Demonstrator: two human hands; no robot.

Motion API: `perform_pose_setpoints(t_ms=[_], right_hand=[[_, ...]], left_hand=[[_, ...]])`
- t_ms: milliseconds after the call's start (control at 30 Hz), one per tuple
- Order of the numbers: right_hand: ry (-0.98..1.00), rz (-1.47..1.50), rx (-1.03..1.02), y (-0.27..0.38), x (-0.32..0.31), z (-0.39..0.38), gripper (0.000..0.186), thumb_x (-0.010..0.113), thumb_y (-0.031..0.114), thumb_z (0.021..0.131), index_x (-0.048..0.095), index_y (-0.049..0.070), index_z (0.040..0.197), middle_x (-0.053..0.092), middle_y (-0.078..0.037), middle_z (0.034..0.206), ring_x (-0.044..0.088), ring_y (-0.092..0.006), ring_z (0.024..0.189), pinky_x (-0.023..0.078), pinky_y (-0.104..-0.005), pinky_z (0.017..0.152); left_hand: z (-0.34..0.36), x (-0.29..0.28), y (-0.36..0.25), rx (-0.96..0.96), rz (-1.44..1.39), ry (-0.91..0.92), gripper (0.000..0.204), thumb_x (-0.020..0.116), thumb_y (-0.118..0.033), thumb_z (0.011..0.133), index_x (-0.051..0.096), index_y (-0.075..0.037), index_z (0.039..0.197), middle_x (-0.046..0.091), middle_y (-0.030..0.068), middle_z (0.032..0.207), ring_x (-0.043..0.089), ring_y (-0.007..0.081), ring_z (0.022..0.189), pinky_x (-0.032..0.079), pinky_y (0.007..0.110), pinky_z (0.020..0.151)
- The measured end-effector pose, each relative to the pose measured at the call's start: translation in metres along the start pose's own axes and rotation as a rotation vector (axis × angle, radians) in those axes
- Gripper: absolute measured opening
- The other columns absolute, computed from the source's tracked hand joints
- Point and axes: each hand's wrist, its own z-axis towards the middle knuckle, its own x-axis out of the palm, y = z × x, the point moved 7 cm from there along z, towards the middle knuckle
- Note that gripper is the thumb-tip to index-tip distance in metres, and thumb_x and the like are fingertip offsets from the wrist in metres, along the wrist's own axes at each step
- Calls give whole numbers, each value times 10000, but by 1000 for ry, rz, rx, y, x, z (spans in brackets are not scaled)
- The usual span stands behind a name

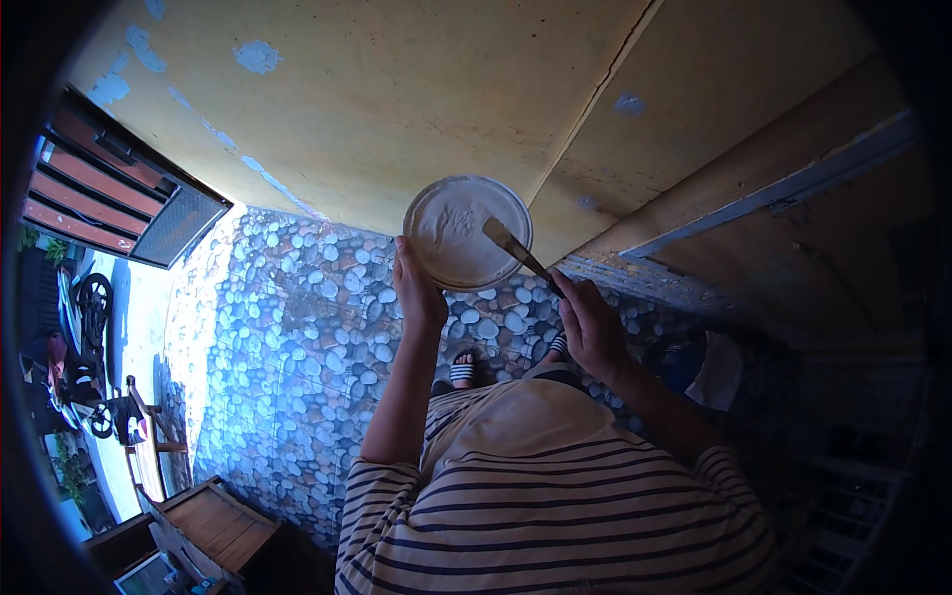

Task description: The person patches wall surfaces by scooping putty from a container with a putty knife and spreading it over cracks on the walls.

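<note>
Before me, in front of the wall, is a round tub (pixel 446 263) filled with pale, creamy paste (pixel 458 220) whose surface is streaked and dented. My left hand (pixel 418 290) grips the tub at its lower left side, the thumb near the rim. In my right hand (pixel 593 327) is a putty knife (pixel 521 253) with a dark shaft, held from the lower right. Its flat, paste-coated end lies over the tub's right half; whether it touches the paste I cannot tell. The fingers under the tub are hidden.
A yellowish wall (pixel 416 99) with pale patches (pixel 258 57) and a long crack rises ahead. A wooden ledge (pixel 754 178) runs along the right. Pebble-patterned floor (pixel 288 367) lies below. On the left are a barred gate (pixel 109 188), a motorcycle (pixel 94 317) and a wooden cabinet (pixel 218 526).
</note>
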Motion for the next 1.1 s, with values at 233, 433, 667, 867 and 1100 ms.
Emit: perform_pose_setpoints(t_ms=[233, 433, 667, 867, 1100], right_hand=[[-3, -176, 2, 2, 10, -4, 585, 593, 51, 914, 484, 156, 1479, 567, -105, 939, 616, -267, 776, 538, -384, 619], [0, -117, -33, -4, -5, -1, 552, 595, 53, 924, 507, 148, 1461, 563, -105, 924, 605, -268, 776, 531, -375, 641], [17, 190, 136, -61, -53, 24, 375, 502, 120, 1043, 531, 65, 1413, 627, -107, 1078, 619, -180, 934, 492, -326, 859], [68, 280, 155, -70, -61, 40, 370, 506, 122, 1040, 535, 51, 1402, 632, -120, 1190, 606, -216, 1111, 447, -346, 995], [127, 114, -105, -47, -57, 57, 416, 606, 64, 954, 590, 138, 1363, 620, -57, 999, 565, -220, 934, 426, -351, 904]], left_hand=[[-4, 5, -3, 47, 50, -61, 541, 385, -404, 1085, 486, 55, 1352, 607, 166, 1243, 643, 246, 1093, 532, 366, 958], [-9, 6, -12, 8, 30, 13, 564, 387, -442, 1085, 522, 51, 1324, 612, 141, 1230, 618, 199, 1077, 505, 329, 945], [-22, 9, -32, -43, 69, 103, 494, 409, -397, 1087, 565, 42, 1251, 650, 125, 1146, 655, 183, 981, 544, 312, 871], [-30, 16, -44, -77, 109, 135, 477, 416, -377, 1087, 579, 48, 1228, 659, 127, 1122, 664, 178, 962, 555, 308, 847], [-30, 16, -41, -145, 66, 219, 456, 432, -364, 1085, 591, 44, 1211, 668, 112, 1079, 666, 164, 920, 562, 310, 817]])
